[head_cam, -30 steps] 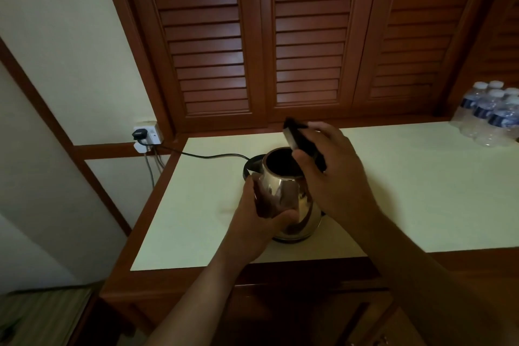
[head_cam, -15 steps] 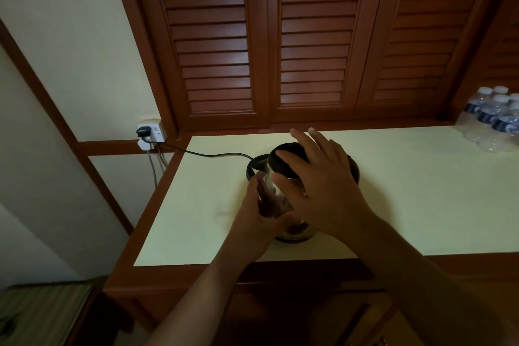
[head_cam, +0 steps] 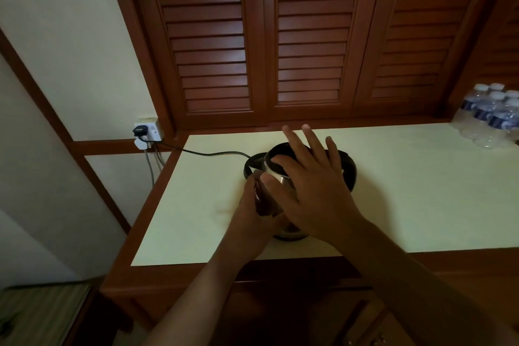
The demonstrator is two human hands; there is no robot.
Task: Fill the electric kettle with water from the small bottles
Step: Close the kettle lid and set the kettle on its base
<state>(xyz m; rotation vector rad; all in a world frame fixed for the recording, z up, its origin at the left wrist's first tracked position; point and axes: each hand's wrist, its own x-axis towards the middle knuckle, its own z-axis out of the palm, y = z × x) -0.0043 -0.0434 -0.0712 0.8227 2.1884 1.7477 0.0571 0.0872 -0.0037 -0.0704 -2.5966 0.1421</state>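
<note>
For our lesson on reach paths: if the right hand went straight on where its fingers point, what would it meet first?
Probably the brown louvred wooden doors behind the cream countertop; nothing else shows beyond the right hand, though depth is unclear.

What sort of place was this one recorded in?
Probably a hotel room, though a home is possible: a kettle plugged in on a built-in wooden counter, small bottles grouped at its far right, and louvered doors behind.
</note>
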